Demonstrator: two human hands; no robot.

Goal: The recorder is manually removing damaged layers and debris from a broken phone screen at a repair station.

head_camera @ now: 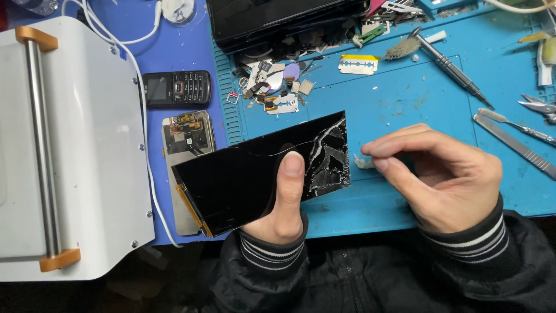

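- White machine (75,150) with a steel roller bar and orange end caps, at far left on the bench.
- Black keypad phone (177,88) and, below it, an opened phone body (186,139), beside the machine.
- Cracked black screen panel (255,174), held above the near edge of the blue work mat (405,98); its right end is shattered.
- Left hand (281,203): closed on the panel from below, thumb pressed flat on the glass.
- Right hand (440,174): thumb and forefinger pinched shut on a small white shard (364,163), just right of the panel's broken end.
- Screwdriver (449,61), scalpel (512,139) and tweezers (538,107), upper right.
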